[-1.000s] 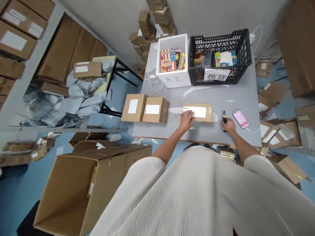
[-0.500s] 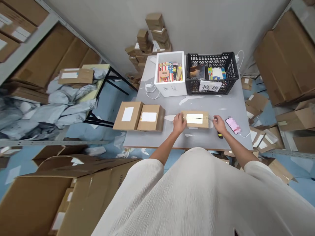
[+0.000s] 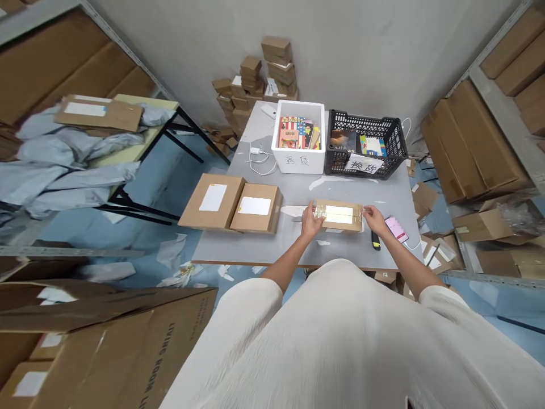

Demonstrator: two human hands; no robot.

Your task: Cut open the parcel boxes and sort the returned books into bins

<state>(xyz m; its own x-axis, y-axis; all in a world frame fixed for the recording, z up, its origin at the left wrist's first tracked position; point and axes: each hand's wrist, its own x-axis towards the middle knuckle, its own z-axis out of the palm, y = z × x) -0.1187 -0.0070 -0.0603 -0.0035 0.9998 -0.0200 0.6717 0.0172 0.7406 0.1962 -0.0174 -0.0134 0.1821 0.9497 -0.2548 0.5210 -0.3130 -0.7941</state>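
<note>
Head view, looking down over a white garment at a grey table (image 3: 272, 250), shows both hands closed on the two ends of a small taped parcel (image 3: 339, 215) that lies flat near the table's near edge, a little right of centre. A second ago the right hand (image 3: 374, 218) rested on a black-and-yellow utility knife (image 3: 375, 241) and only the left hand (image 3: 312, 221) touched the parcel; now the knife lies free on the table just near of the right hand, and that hand has come over to the parcel's right end. By that reading the cutting tool is out of use for the moment and the parcel is being handled with bare hands. The left hand's fingers curl around the parcel's left end, thumb on the near side; the right hand's fingers pinch its right end, fairly narrow, though the exact contact of the fingertips is too small to tell. The parcel's pale label faces up between the two hands. A pink phone (image 3: 397, 228) on a cable lies just right of the right hand. Two labelled cardboard boxes (image 3: 232, 203) sit side by side at the table's left, well apart from the parcel. At the far edge stand a white foam box (image 3: 299, 162) of books and a black crate (image 3: 364, 165) with a paper sign.
</note>
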